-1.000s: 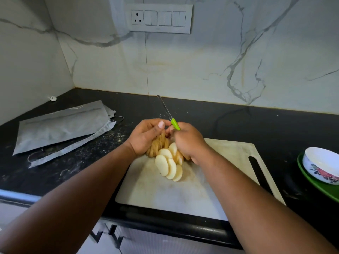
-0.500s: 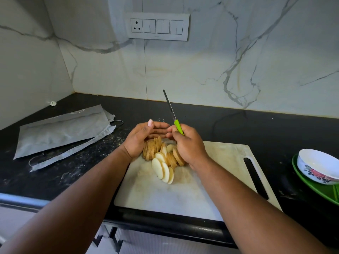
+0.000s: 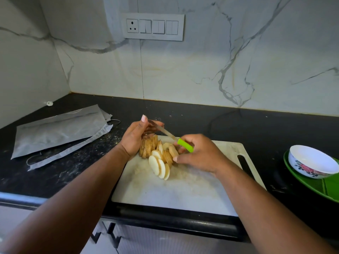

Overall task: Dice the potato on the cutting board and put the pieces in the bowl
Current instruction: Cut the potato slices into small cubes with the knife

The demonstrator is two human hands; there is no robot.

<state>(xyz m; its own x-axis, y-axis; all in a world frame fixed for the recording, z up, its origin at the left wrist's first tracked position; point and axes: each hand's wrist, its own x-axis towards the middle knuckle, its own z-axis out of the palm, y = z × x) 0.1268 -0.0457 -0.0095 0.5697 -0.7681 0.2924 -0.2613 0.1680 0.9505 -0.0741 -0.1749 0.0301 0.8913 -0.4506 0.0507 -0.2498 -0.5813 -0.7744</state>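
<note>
A pale, stained rectangular cutting board [image 3: 183, 189] lies on the black speckled bench [image 3: 220, 123]. On its far left part sits the potato, cut into round skin-edged slices [image 3: 159, 158]; some stand on edge in a row, others have fallen flat toward the near side. The left hand [image 3: 135, 138] cups the upright slices from the left, thumb raised and fingers loosely curved. The right hand [image 3: 200, 154] grips the green handle of a small steel-bladed knife [image 3: 172, 138], its blade slanting up-left above the slices toward the left fingers. A white floral bowl [image 3: 311, 162] rests on a green tray [image 3: 328, 189] at the right edge, well apart. Grey fabric pouches [image 3: 58, 131] lie to the left.
</note>
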